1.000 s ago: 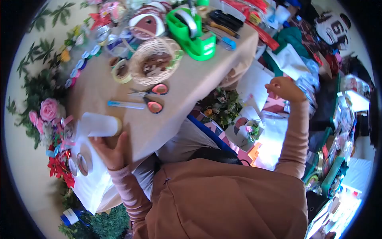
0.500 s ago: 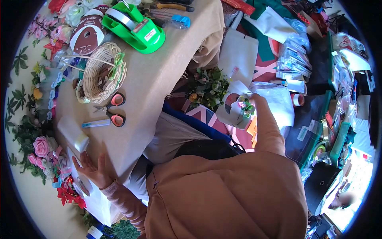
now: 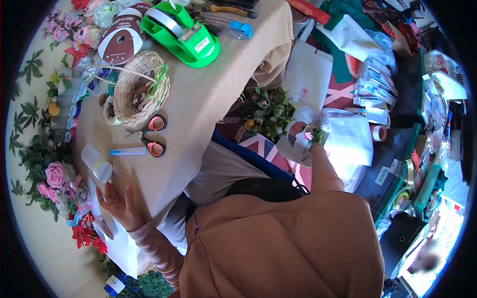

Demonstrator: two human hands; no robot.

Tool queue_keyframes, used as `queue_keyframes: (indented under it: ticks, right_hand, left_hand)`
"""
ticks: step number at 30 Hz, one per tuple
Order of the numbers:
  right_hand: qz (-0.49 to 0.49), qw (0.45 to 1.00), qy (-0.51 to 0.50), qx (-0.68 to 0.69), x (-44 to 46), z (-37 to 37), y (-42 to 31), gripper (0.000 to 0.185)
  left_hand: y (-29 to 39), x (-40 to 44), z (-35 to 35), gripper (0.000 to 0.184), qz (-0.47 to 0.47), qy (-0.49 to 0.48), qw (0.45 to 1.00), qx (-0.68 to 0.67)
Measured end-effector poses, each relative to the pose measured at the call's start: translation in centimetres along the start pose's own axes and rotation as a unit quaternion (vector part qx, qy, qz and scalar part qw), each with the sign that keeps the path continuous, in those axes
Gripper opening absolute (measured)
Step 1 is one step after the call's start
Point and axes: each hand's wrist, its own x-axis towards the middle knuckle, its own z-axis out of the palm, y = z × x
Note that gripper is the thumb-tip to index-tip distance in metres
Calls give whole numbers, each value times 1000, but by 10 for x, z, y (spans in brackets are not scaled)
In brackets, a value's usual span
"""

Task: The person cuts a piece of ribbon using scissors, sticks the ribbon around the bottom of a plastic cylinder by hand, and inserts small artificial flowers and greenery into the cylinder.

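Flower sprig, at right fingers, grip unclear

The posy is pink and green, the dispenser bright green, the scissors black and coral, the basket cream, the cloth tan, and the floor red with white bands.

Brown-and-white spool: I read "POLYPROPYLENE" in capitals, with "FOR ALL PURPOSES" beneath; the smaller line lower down I can't make out
Green tape dispenser: its white sticker carries a short brand word, possibly "TOMPLA", too soft for me to confirm
Black case: I see faint small lettering beside a pale ring, unreadable from here
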Motion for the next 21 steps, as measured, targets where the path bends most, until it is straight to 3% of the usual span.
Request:
queue_keyframes:
  ticks: [2,7,17,19,20,21]
  right_hand:
    - [-8,1000,-5,-2,-9,1,-25,17]
    - [-23,1000,-19,-5,-9,-65,-5,17]
    - [-65,997,-48,0,-48,-100,-7,17]
    - [-173,981,-32,83,-86,-127,-34,22]
    - [-176,981,-30,79,-101,-137,-48,22]
    - [-248,964,-56,81,-114,-146,-62,23]
  left_hand:
    - [1,0,1,81,-4,9,1000,2]
    - [0,-1,1,81,-11,22,1000,-17]
    - [1,-2,0,81,11,65,996,-56]
    - [1,-2,0,79,44,82,995,-45]
    - [2,-2,-1,78,74,95,992,-32]
    - [5,-3,-1,78,77,101,991,-34]
